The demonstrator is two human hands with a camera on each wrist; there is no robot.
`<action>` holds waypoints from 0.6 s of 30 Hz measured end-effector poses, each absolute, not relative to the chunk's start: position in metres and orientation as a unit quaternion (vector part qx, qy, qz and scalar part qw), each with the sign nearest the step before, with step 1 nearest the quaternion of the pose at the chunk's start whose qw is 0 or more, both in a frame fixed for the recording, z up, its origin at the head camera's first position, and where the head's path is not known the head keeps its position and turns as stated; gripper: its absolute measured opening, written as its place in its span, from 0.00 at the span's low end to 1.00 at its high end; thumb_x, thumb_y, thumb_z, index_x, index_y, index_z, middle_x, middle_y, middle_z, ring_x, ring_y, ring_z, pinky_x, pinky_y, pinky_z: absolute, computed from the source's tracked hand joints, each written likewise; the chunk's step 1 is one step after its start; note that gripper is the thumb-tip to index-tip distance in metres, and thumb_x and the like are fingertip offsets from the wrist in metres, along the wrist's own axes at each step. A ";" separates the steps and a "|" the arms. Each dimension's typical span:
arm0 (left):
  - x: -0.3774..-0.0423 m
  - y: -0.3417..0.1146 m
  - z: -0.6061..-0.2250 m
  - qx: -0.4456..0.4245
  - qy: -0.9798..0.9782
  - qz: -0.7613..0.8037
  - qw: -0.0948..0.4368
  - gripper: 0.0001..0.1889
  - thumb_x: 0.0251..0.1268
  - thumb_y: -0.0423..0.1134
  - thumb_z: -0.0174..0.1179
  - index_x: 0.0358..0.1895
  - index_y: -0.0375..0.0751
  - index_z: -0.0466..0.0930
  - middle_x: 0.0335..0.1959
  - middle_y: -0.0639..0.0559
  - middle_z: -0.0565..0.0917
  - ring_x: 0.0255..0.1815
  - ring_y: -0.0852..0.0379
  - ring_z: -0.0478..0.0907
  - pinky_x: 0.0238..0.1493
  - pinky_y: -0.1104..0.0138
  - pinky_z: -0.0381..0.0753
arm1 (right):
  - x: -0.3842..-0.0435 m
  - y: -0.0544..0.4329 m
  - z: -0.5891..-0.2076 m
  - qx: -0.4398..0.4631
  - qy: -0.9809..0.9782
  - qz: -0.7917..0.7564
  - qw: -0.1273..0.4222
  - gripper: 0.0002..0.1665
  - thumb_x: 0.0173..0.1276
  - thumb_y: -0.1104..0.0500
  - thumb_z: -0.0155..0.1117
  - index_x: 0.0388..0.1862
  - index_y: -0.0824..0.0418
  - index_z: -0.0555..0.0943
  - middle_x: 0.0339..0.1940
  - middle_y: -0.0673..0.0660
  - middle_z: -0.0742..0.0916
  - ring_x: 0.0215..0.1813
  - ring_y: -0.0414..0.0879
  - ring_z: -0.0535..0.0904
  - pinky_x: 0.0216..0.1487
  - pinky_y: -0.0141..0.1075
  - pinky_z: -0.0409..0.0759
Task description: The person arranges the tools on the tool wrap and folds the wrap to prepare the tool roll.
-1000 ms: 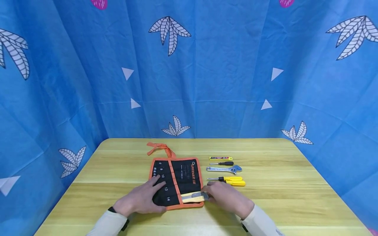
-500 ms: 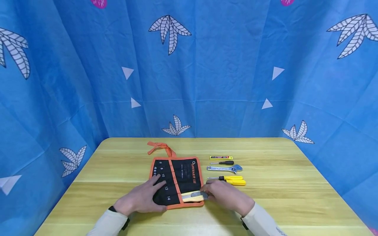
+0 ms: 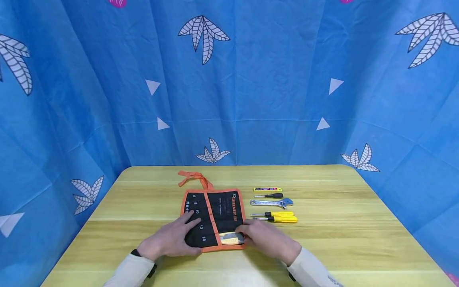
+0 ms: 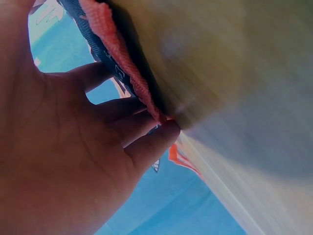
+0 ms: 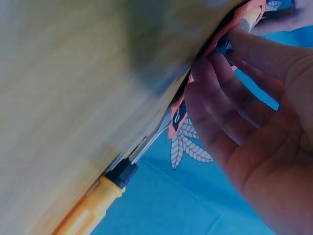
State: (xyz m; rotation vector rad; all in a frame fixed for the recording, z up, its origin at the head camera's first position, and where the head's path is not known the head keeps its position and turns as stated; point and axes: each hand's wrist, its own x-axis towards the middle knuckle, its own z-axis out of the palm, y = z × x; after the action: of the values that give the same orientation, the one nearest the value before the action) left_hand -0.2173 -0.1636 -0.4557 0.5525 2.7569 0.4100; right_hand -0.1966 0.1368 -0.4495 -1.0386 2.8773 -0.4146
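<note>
A black tool pouch with orange trim lies unrolled on the table, numbers printed along its pocket strip. My left hand rests spread on the pocket side, its thumb by the near edge. In the left wrist view, fingers meet the orange border. A pale yellow utility knife lies along the pouch's near side, its left end in the pocket beside the 14. My right hand pinches the knife's dark grey right end, which the fingers mostly cover; thumb and fingertips meet there in the right wrist view.
Right of the pouch lie a yellow blade case, a black-handled screwdriver, an adjustable wrench and two yellow-handled screwdrivers. An orange tie strap trails from the pouch's far side. A blue curtain hangs behind the table.
The utility knife has slid left, further into the pocket, with my right hand moving along with it. My left hand stays in place on the pouch.
</note>
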 end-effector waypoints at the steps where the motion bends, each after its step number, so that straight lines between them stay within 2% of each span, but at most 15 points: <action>1: -0.217 -0.164 -0.456 0.193 0.959 0.142 0.148 0.51 0.48 0.70 0.72 0.76 0.50 0.69 0.82 0.41 0.58 0.80 0.37 0.59 0.71 0.40 0.69 | -0.196 0.136 -0.450 -0.335 0.933 -0.132 0.028 0.15 0.69 0.61 0.71 0.54 0.52 0.88 0.49 0.48 0.88 0.44 0.37 0.82 0.46 0.34 0.84; 4: -0.217 -0.164 -0.456 0.194 0.960 0.141 0.146 0.51 0.48 0.70 0.72 0.76 0.49 0.69 0.81 0.41 0.58 0.80 0.37 0.59 0.71 0.40 0.69 | -0.196 0.133 -0.450 -0.331 0.935 -0.125 0.029 0.16 0.69 0.60 0.72 0.54 0.50 0.88 0.50 0.48 0.88 0.46 0.38 0.83 0.48 0.35 0.85; 12: -0.216 -0.164 -0.457 0.200 0.960 0.141 0.138 0.51 0.48 0.70 0.72 0.75 0.49 0.70 0.81 0.40 0.59 0.79 0.37 0.60 0.71 0.40 0.70 | -0.195 0.130 -0.452 -0.326 0.938 -0.118 0.021 0.17 0.67 0.61 0.73 0.54 0.50 0.87 0.48 0.48 0.89 0.45 0.38 0.82 0.47 0.36 0.85; 18: -0.216 -0.164 -0.458 0.202 0.960 0.141 0.132 0.51 0.48 0.70 0.72 0.75 0.48 0.71 0.81 0.40 0.60 0.79 0.37 0.60 0.71 0.41 0.69 | -0.196 0.129 -0.454 -0.324 0.939 -0.113 0.016 0.15 0.66 0.60 0.74 0.52 0.52 0.88 0.48 0.49 0.89 0.43 0.38 0.82 0.45 0.35 0.84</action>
State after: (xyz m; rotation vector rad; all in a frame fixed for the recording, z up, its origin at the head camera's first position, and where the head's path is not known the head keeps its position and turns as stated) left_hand -0.2160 -0.1640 -0.4580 0.5858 2.7868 0.4078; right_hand -0.1963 0.1286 -0.4544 -1.0091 2.9208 -0.3520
